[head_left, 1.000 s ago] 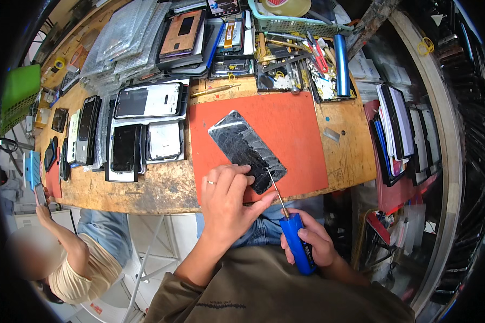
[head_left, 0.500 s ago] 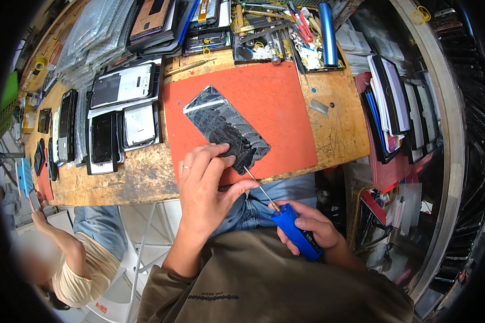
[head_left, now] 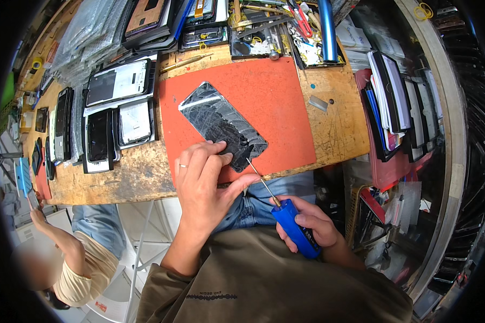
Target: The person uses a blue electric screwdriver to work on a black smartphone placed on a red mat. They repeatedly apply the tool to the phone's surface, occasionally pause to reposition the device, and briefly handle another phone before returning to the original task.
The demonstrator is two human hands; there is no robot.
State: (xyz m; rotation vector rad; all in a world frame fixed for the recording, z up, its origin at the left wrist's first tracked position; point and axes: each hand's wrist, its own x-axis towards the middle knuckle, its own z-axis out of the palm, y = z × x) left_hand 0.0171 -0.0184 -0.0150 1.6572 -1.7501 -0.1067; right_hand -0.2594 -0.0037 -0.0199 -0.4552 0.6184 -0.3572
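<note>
A dark phone screen panel (head_left: 215, 116), its face covered in streaks and ragged residue, lies slantwise on the red mat (head_left: 288, 107). My left hand (head_left: 199, 177), with a ring on one finger, holds the panel by its near left edge: curled fingertips press on it, and the thumb stretches out by the tool's shaft. My right hand (head_left: 318, 223) is wrapped round a blue handheld power tool (head_left: 296, 229). Its long thin metal shaft (head_left: 263, 184) reaches up to the panel's near end, where the tip meets the dark residue.
Stacked phone parts (head_left: 118, 86) and bubble-wrapped packs (head_left: 86, 43) crowd the bench's left. Tool trays (head_left: 258, 43) and a blue cylinder (head_left: 327, 32) stand at the back. Upright folders or panels (head_left: 385, 102) fill the right. Another person (head_left: 86, 253) sits at lower left.
The tool's tip has moved slightly up and right, farther onto the panel's near end. The panel, mat and bench contents sit slightly farther left and up in the picture. Both hands keep their holds.
</note>
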